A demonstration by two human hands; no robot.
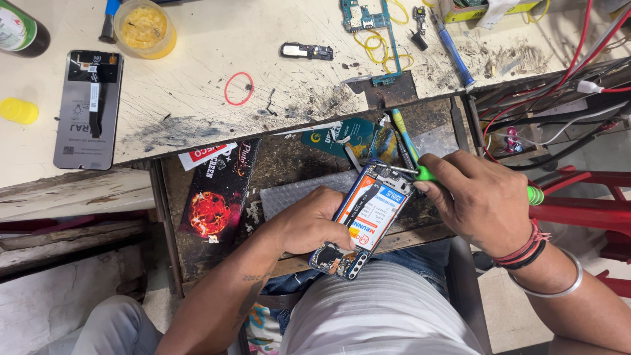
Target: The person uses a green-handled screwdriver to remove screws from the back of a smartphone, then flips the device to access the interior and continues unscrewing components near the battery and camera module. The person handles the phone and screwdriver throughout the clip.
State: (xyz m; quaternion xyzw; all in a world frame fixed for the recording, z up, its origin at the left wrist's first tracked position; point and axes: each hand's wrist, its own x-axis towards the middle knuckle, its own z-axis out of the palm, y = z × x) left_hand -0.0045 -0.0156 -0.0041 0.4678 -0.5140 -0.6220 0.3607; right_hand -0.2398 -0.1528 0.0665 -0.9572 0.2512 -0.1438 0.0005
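My left hand [309,220] grips an opened phone [368,217] with its back off, so the battery and circuit board show; it is held over the open drawer [289,164]. My right hand [476,197] holds a green-handled screwdriver [427,174], whose metal tip touches the phone's upper corner. The screwdriver's green end sticks out past my right hand near a red frame.
On the scratched white bench lie a phone back cover [89,108], a tub of yellow paste [144,26], a yellow cap [18,110], a red rubber band [238,88], a circuit board [358,14], a blue screwdriver [453,49] and a bottle [20,29]. Red wires [559,85] run at right.
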